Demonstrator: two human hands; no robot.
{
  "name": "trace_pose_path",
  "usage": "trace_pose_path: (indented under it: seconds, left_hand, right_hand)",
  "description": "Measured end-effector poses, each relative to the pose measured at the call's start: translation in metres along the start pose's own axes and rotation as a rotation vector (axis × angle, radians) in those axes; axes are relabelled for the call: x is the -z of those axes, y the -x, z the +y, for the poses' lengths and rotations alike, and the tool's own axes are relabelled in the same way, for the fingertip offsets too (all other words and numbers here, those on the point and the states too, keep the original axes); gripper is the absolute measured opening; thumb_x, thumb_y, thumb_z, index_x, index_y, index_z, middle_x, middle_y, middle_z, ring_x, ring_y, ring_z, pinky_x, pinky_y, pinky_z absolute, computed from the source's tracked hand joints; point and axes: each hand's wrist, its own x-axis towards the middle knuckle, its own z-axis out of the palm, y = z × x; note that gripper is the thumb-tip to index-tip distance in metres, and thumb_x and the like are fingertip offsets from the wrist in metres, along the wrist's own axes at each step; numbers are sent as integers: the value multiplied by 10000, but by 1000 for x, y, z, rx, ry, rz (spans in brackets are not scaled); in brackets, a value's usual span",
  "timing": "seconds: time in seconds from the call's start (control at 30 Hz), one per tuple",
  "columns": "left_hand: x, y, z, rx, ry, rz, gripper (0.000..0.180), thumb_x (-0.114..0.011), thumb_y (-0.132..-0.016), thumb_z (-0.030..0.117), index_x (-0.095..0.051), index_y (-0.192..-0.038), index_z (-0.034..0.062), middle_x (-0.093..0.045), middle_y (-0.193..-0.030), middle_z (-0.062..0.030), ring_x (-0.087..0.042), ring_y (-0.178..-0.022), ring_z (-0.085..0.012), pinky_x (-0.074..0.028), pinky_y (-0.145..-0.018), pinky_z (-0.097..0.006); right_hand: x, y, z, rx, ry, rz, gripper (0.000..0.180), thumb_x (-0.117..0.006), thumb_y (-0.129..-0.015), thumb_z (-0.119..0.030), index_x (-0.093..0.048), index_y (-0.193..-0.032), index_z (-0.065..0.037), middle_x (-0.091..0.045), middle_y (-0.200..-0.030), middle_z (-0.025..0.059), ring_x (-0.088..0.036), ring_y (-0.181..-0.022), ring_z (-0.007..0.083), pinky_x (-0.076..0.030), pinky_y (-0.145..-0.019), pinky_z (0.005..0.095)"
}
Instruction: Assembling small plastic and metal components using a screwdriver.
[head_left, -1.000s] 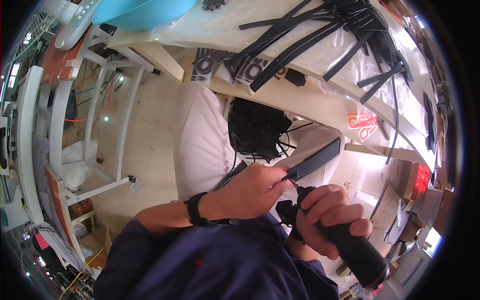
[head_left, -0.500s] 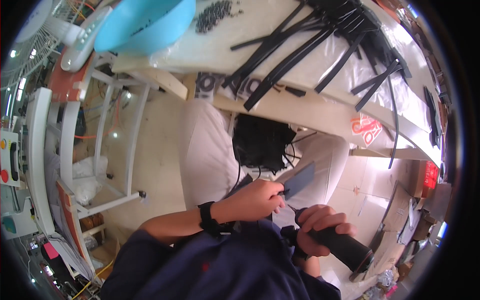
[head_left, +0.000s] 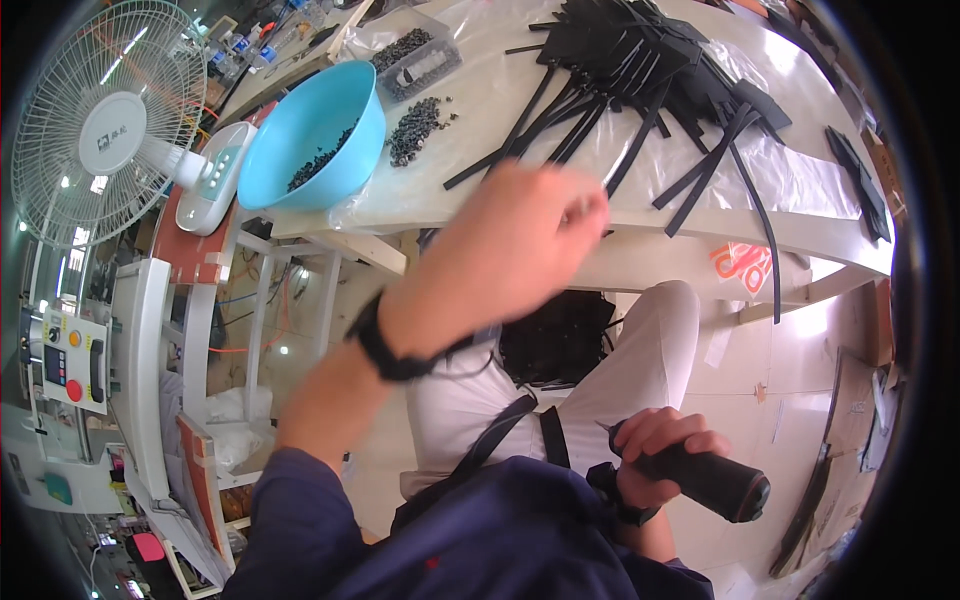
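In the head view, the hands are well apart. The left hand (head_left: 525,230) hangs over the near edge of the bench (head_left: 800,238), fingers curled and blurred by motion, so I cannot tell whether anything is pinched in them. The right hand (head_left: 655,445) is wrapped firmly around a black handheld driver (head_left: 715,485), held low at the near right, above the lap, its thin tip bare and pointing left. If that arm drops, the tip could scratch the leg or hook the black straps (head_left: 490,435) across the lap. On the far side of the bench, a pile of black strapped pieces (head_left: 620,60) lies tangled with loose ends toward the left hand; fingers or the wristband (head_left: 375,340) could catch one and drag several along. One long strap (head_left: 765,230) droops over the near edge, where a knee could snag it. Farther left, a heap of small black parts (head_left: 413,135) sits on the plastic sheet (head_left: 810,185) beside the blue bowl (head_left: 300,110); a tug on that slippery sheet could scatter the parts, and a swinging forearm might knock the bowl.
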Motion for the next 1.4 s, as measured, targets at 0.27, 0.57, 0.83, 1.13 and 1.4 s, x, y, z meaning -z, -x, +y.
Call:
trace_pose_path:
  seconds: [0.27,0.57,0.83,1.13,1.4]
  left_hand:
    - [-32,-150,-72,-114,-636,142,312,-618,-824,239,-663,-768,-64,-646,-784,-253,-646,-782,-393,-523,-736,-431]
    - [-17,-167,-61,20,-631,34,281,-481,-873,139,-634,-825,-91,-638,-777,-273,-653,-734,-382,-528,-671,-410]
    - [36,-92,-31,269,657,103,220,-469,-957,186,-516,-810,29,-439,-603,16,-370,-482,-67,-301,-461,-235]
    - [-40,66,-49,263,1357,-68,226,-476,-956,178,-558,-965,-32,-537,-727,-63,-445,-586,-105,-357,-558,-250]
    - [-75,122,-28,377,1302,-79,276,-414,-971,154,-601,-964,-49,-528,-641,-30,-448,-563,-76,-369,-569,-215]
  right_hand:
    - [3,-4,18,47,-120,-39,467,-692,-867,-360,-359,-1008,-64,-530,-664,84,-546,-464,181,-477,-401,296]
    - [22,-9,16,-17,-80,-59,506,-687,-855,-429,-359,-1034,-88,-494,-720,69,-498,-486,156,-450,-402,285]
    - [12,-22,4,49,-25,-32,509,-668,-860,-458,-357,-1035,-94,-483,-746,64,-489,-482,145,-451,-409,278]
    - [-23,-40,-18,78,-71,-93,513,-672,-863,-427,-342,-1054,-83,-505,-767,78,-526,-485,170,-488,-408,300]
    - [-66,-46,-9,273,-269,-207,530,-657,-884,-398,-360,-1163,-58,-495,-826,101,-503,-486,185,-476,-391,308]
